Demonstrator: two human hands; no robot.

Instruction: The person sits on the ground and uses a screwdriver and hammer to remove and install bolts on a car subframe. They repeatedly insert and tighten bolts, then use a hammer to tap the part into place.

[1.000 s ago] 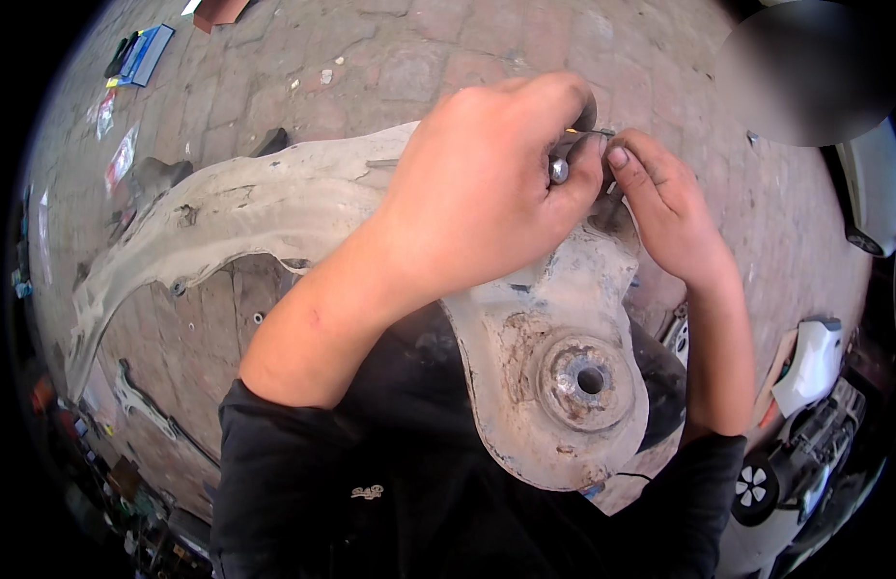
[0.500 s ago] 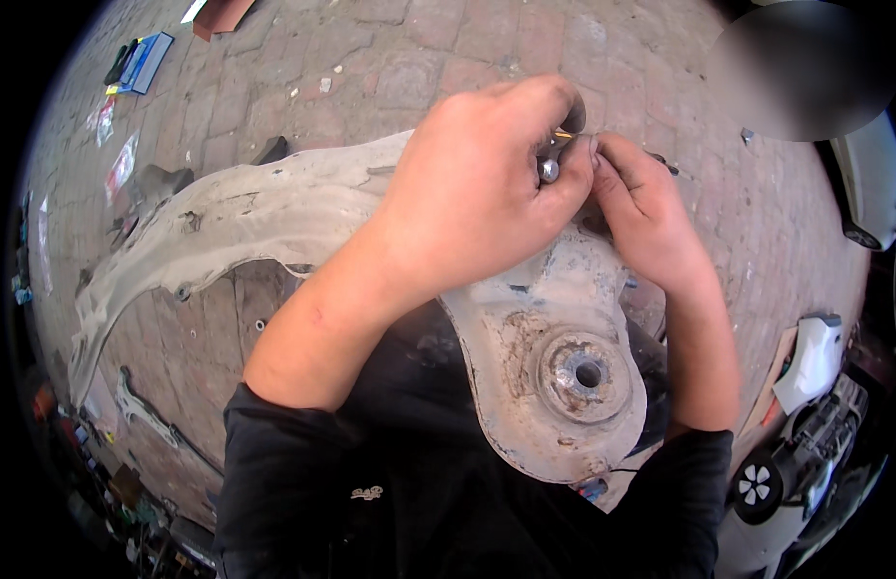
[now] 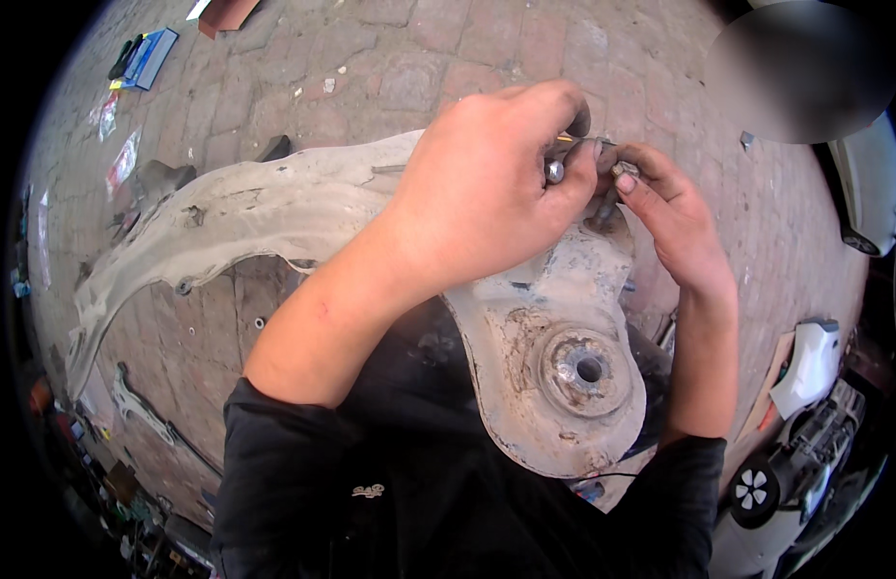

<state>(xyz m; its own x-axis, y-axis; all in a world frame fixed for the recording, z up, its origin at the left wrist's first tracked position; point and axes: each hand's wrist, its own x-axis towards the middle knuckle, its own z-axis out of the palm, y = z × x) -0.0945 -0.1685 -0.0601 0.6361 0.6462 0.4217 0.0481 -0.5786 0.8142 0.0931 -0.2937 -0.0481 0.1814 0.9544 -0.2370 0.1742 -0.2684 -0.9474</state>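
A long, curved, dirty beige metal frame part [image 3: 226,207] spans the view, its rounded end with a round bushing [image 3: 583,372] at lower centre. My left hand [image 3: 491,193] is closed around a metal tool [image 3: 554,171] with a silver end and a bit of yellow, above the frame's right section. Just right of it my right hand [image 3: 675,212] has thumb and fingers closed on a small grimy metal fitting [image 3: 625,169], at the frame's upper right. Where the tool meets the fitting is partly hidden by my fingers.
Brick paving [image 3: 390,48] surrounds the part, with a blue case [image 3: 149,60], cardboard [image 3: 221,17] and plastic bags [image 3: 123,159]. Another metal arm [image 3: 144,405] lies lower left. Cars [image 3: 863,183], a white panel [image 3: 803,367] and a wheel [image 3: 752,487] stand at right.
My right thumb and fingers have shifted slightly, now showing the small fitting between them. My left hand has dipped and moved only a little, still holding the tool.
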